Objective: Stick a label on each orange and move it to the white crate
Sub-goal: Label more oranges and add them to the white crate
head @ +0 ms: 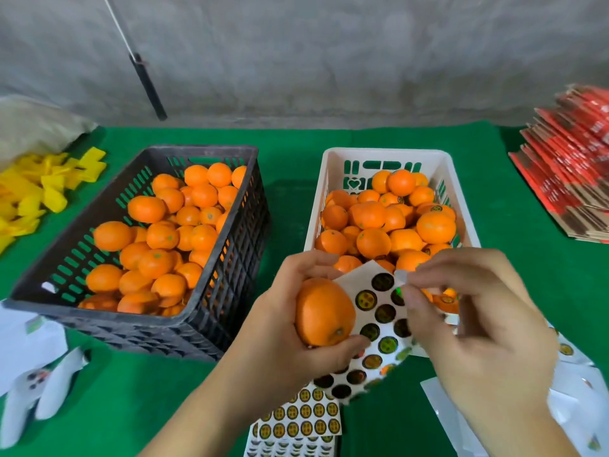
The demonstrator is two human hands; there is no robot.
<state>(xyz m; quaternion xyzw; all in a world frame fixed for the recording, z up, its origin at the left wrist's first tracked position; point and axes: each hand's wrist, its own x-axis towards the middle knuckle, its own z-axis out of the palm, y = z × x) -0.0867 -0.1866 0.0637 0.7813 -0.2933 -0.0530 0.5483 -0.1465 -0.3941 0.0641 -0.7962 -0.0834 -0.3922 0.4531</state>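
Centrally: left hand (280, 311) curled round orange (324, 311) plus label sheet (379, 321); right hand (474, 311) fingers (412, 296) pinched on label, before white crate (333, 166).

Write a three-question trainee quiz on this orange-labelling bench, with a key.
1. True or false: the left hand holds both a round orange fruit and a white backing sheet of round dark stickers.
2. Which holds the oranges that already show labels: A) the black slotted plastic crate, B) the white plastic crate?
3. What are the right hand's fingertips doing?

Key: 1 true; 2 B; 3 pinching at the sticker sheet's upper edge, apparently peeling a label.
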